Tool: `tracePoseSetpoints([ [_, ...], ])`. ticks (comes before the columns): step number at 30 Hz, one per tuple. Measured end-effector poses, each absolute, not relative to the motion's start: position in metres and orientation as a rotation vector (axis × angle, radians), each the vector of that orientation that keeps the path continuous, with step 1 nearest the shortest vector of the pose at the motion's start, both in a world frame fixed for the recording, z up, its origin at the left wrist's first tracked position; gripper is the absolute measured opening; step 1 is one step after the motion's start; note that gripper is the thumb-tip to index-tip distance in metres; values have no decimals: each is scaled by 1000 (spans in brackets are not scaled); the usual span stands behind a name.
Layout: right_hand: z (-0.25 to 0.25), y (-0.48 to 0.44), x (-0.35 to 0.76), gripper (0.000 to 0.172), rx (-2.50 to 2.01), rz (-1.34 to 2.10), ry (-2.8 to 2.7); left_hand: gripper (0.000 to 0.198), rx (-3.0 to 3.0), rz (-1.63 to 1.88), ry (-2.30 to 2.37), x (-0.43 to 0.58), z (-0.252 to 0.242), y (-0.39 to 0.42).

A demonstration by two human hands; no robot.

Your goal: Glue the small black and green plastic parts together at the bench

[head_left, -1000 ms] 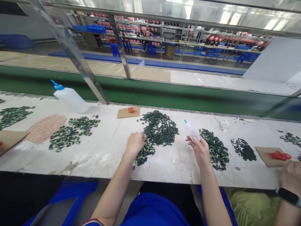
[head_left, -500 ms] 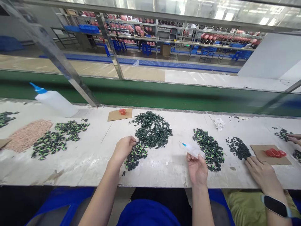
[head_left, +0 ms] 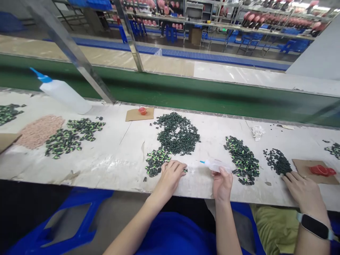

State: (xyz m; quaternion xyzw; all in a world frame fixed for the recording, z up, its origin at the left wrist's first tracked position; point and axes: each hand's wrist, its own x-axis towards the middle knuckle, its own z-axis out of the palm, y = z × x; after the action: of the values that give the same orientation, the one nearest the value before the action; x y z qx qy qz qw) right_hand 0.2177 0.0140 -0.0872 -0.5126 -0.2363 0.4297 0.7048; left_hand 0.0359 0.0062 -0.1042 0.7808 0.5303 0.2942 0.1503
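Observation:
My left hand is low over the table, its fingers curled together and pointing right. At the fingertips shows a small dark piece with green marks. Just left of this hand lies a small pile of dark pieces with bright green spots, and behind it a larger pile of plain dark green pieces. My right hand is closed round a small translucent needle-tip squeeze bottle, whose blue-based tip points left. To its right is another pile of green-spotted dark pieces.
A large white bottle with a blue nozzle leans at left, near pink pieces. A red cup sits on cardboard. At right, a co-worker's hand touches dark pieces. A metal post rises behind the table.
My left hand has moved right and nearer me, away from the edge of the large pile. My right hand still holds the bottle, now lying flatter. The view has tipped downward.

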Motion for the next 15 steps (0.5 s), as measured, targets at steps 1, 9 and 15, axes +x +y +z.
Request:
tracePoseSetpoints([
  [1, -87, 13, 217, 22, -1162, 941, -542, 18, 2238, 907, 1545, 36, -107, 3],
  [9, -87, 2, 210, 33, -1357, 888, -690, 20, 2091, 1175, 1495, 38, -125, -1],
  [15, -84, 8, 206, 37, -1479, 829, -891, 21, 1931, 1231, 1438, 37, -128, 4],
])
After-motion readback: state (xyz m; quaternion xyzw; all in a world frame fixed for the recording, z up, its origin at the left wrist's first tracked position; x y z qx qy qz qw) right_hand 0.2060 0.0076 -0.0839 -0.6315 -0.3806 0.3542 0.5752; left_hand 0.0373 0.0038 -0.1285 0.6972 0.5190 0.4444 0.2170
